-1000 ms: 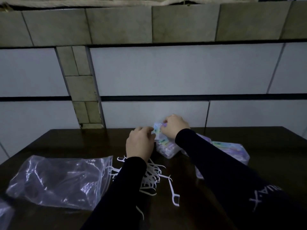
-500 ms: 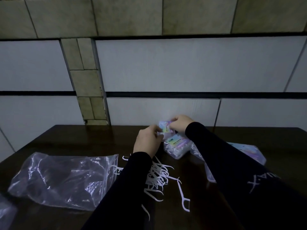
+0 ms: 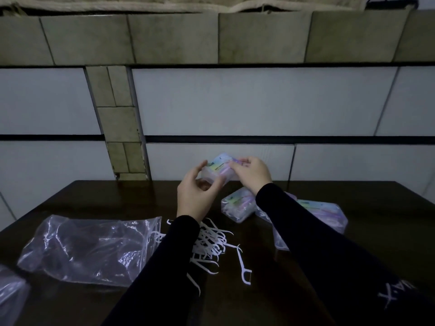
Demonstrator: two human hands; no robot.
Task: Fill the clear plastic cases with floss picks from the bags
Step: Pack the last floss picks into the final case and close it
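Hands meet above the far edge of the dark table (image 3: 353, 203), both gripping one clear plastic case (image 3: 217, 171) with a pastel label, held up off the wood. The left hand (image 3: 196, 197) curls its fingers and thumb around the case's near left end; the right hand (image 3: 251, 172) pinches its right end from above.

Just below the held case and to its right, a second case (image 3: 237, 207) lies on the table, touching the right sleeve. Further right, past that sleeve, sits a bag of cases (image 3: 322, 214); how many are inside I cannot tell.

Beneath the left wrist lies one loose heap of white floss picks (image 3: 209, 245), too tangled to count, with a single pick (image 3: 243, 267) lying apart at its right. Left of the heap sprawls one crumpled clear bag (image 3: 89, 248); a second bag (image 3: 10, 295) pokes in at the lower left corner.
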